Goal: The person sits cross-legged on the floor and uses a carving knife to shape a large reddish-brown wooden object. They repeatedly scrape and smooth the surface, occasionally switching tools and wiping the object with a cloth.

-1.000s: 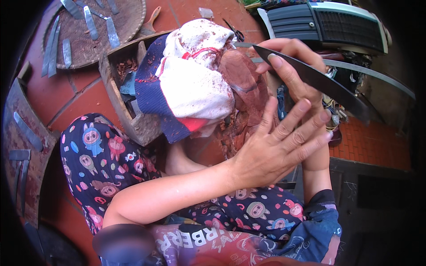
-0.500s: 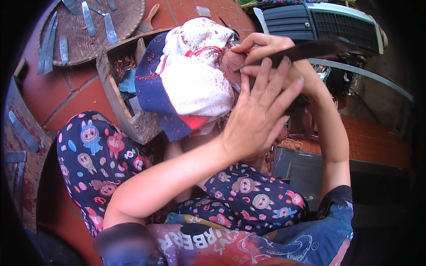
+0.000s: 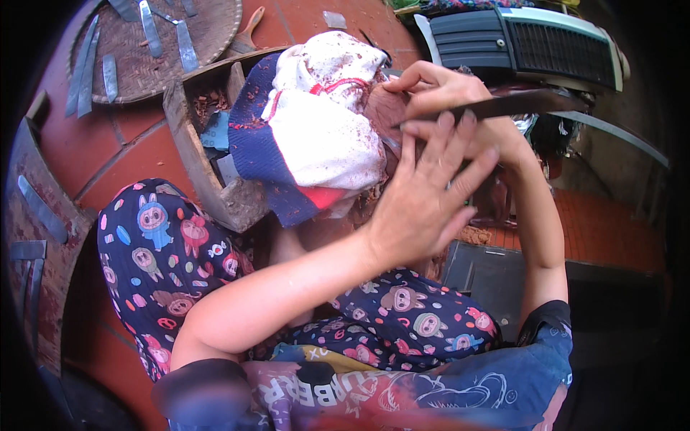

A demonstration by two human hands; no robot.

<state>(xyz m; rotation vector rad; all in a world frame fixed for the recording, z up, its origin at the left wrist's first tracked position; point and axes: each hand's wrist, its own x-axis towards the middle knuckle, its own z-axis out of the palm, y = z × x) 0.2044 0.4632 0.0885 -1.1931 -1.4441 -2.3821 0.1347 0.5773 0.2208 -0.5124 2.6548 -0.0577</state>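
Note:
My right hand (image 3: 453, 93) is closed around a long, dark carving knife (image 3: 521, 105), its handle end jutting out to the right. The knife's thin tip rests against a reddish-brown, rounded piece of wood (image 3: 384, 106). My left hand (image 3: 424, 179) lies just below, fingers stretched and spread, the fingertips against the underside of the knife and right hand. Around the left side of the wood bunches a white, navy and red cloth (image 3: 327, 136) sprinkled with wood shavings. What supports the wood underneath is hidden.
Left of the cloth stands a wooden box (image 3: 237, 205) with shavings and blue sandpaper (image 3: 215, 131). A woven tray (image 3: 205, 39) holds several flat metal blades; more lie on a board (image 3: 54, 287) at far left. A brush (image 3: 251, 27) and a grey-black appliance (image 3: 525, 47) are behind.
The whole view has shifted slightly, moving the scene a little right. The knife sits at a flatter angle and a bit lower against the wood; both hands keep their grip and pose.

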